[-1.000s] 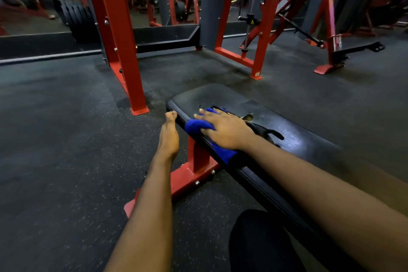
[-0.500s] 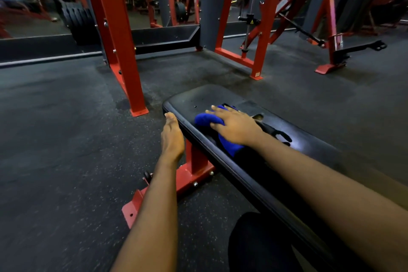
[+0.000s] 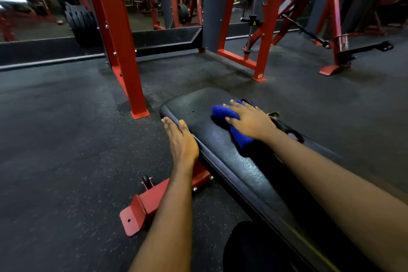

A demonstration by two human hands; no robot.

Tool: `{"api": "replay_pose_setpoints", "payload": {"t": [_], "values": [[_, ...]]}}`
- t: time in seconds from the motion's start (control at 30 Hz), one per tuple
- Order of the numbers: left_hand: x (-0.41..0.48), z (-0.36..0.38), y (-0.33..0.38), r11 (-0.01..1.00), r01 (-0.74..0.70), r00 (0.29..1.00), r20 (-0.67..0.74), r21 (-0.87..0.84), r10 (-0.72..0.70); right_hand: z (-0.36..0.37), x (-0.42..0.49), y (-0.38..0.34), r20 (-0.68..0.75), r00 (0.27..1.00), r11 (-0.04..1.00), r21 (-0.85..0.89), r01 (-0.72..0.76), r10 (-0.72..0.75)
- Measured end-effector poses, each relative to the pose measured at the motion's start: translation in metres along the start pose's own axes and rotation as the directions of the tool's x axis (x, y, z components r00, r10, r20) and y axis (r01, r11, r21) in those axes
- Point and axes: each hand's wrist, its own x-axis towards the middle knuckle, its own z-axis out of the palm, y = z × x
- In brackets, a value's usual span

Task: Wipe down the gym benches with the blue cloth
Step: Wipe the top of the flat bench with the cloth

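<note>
sliding blue cloth (image 3: 221,113) farther along bench (image 3: 217,146)

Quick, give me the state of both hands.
Left hand: open, resting flat against the bench edge.
Right hand: open, pressing the blue cloth onto the bench.

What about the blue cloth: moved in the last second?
Yes. The blue cloth has slid right, from the left edge of the bench pad toward its middle.
</note>
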Motion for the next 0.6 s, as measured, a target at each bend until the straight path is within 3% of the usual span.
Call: {"api": "replay_pose_setpoints", "payload": {"t": [0.13,0.3,0.4,0.47,0.6], "values": [[0.0,0.002,-0.004,1.0,-0.009,1.0,-0.004,-0.01,0.009,0.001,-0.051,0.03,-0.005,0.989,0.985,0.085,0.15,-0.15],[-0.001,-0.002,-0.001,0.998,-0.005,0.999,-0.035,0.055,0.007,-0.005,0.012,0.03,0.01,0.998,0.997,0.025,-0.067,0.067],[0.007,-0.004,0.008,0.998,0.001,0.992,-0.127,0.058,0.006,-0.009,0.053,0.02,0.028,0.99,0.989,0.053,-0.137,0.136],[0.023,-0.002,0.017,0.999,0.009,0.984,-0.175,0.036,-0.003,-0.006,0.052,0.022,0.037,0.992,0.992,0.044,-0.122,0.12],[0.063,0.001,0.029,0.997,0.058,0.993,-0.111,0.055,-0.052,0.009,0.026,0.043,0.021,1.0,0.999,0.036,0.004,-0.005]]}}
